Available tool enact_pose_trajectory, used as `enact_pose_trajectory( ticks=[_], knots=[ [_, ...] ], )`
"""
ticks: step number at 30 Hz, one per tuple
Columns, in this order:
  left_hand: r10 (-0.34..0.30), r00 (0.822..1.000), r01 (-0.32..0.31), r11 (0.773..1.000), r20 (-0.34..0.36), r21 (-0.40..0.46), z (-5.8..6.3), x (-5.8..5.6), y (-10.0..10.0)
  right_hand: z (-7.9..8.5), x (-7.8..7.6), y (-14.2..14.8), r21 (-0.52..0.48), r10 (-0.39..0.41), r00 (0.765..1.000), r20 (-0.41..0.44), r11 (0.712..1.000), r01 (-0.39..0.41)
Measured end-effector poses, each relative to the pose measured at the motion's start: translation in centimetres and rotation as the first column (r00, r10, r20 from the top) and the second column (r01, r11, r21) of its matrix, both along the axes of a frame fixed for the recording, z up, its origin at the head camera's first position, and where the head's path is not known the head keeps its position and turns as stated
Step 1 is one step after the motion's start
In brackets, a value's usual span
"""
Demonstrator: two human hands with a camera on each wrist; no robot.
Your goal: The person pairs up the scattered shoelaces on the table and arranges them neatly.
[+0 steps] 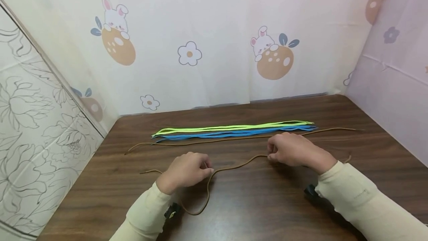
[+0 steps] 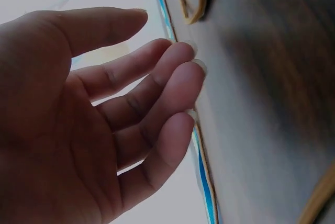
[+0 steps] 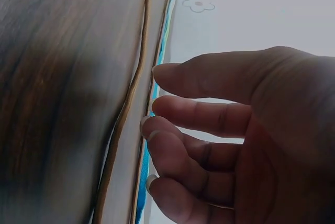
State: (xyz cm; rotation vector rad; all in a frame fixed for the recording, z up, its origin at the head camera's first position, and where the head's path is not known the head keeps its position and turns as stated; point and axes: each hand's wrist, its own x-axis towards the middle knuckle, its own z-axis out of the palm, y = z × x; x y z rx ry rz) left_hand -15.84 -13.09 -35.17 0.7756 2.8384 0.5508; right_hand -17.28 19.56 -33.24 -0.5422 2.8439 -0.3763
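Note:
A brown shoelace (image 1: 235,167) lies in loose bends across the near part of the wooden table, one loop dipping toward the front. Over its left part is my left hand (image 1: 187,169), fingers loosely bent and thumb apart; the left wrist view shows nothing between them. My right hand (image 1: 295,150) hovers by the lace's right part, overlapping it in the head view. In the right wrist view the brown lace (image 3: 124,109) runs past the fingertips, with a gap between thumb and fingers. Part of the lace is hidden behind each hand and wrist.
Beyond the hands, a second brown shoelace (image 1: 207,142) stretches sideways. Behind it lie folded blue laces (image 1: 234,133) and neon yellow laces (image 1: 230,127). A patterned wall covering (image 1: 220,81) borders the table (image 1: 110,181) at the back, with more coverings at both sides.

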Motion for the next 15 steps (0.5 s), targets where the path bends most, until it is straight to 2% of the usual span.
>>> enact_pose_trajectory(
  ticks=[9, 15],
  knots=[
    [-0.017, 0.998, 0.015, 0.999, -0.053, -0.033, -0.23, 0.41, 0.54, -0.12, -0.32, 0.51, 0.035, -0.019, 1.000, 0.009, 0.999, 0.019],
    [-0.009, 1.000, 0.008, 0.998, -0.030, -0.062, -0.37, 0.44, 0.45, -0.28, -0.36, 0.99, 0.031, -0.021, 1.000, 0.018, 0.999, 0.021]
  ],
)
